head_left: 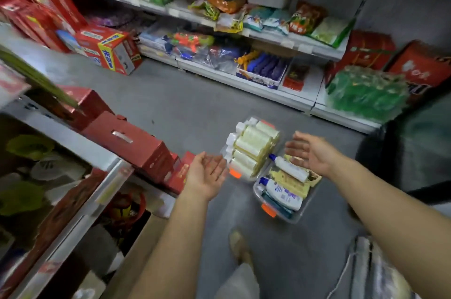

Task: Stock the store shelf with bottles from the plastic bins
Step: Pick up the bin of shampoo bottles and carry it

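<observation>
Red boxes are stacked at left beside the shelf. Left hand is held open, palm up, nothing gripped. Clear bin of yellow bottles is set on the floor, second bin of white bottles alongside. Right hand is spread open above, empty.

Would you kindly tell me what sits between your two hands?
In the head view, the bin of pale yellow bottles shows between the left hand and right hand, down on the floor.
</observation>
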Available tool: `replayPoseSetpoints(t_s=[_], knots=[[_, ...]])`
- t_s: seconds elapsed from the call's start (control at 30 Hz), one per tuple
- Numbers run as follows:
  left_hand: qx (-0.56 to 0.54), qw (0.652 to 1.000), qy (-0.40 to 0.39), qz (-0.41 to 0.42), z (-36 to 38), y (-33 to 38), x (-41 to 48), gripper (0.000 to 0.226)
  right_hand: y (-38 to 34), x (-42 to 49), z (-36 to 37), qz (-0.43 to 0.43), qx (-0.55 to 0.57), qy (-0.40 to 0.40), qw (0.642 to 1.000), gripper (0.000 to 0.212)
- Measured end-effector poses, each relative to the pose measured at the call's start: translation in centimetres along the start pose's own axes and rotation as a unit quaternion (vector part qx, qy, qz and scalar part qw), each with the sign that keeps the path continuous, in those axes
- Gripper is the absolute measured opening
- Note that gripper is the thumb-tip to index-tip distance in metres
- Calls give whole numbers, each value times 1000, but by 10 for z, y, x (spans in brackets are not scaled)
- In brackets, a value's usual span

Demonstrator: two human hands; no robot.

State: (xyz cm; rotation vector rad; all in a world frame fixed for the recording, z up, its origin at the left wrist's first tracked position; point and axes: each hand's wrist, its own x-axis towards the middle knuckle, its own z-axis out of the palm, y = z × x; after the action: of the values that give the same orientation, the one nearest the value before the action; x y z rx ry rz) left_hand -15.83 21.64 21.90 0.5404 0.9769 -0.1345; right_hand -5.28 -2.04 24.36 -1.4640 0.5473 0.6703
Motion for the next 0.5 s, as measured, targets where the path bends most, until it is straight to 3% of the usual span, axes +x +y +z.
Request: replayPoseSetpoints(t_s=[0.5], knots=[[-41,993,99,-46,90,-32,153,25,-69,185,-59,49,-147,19,988,7]])
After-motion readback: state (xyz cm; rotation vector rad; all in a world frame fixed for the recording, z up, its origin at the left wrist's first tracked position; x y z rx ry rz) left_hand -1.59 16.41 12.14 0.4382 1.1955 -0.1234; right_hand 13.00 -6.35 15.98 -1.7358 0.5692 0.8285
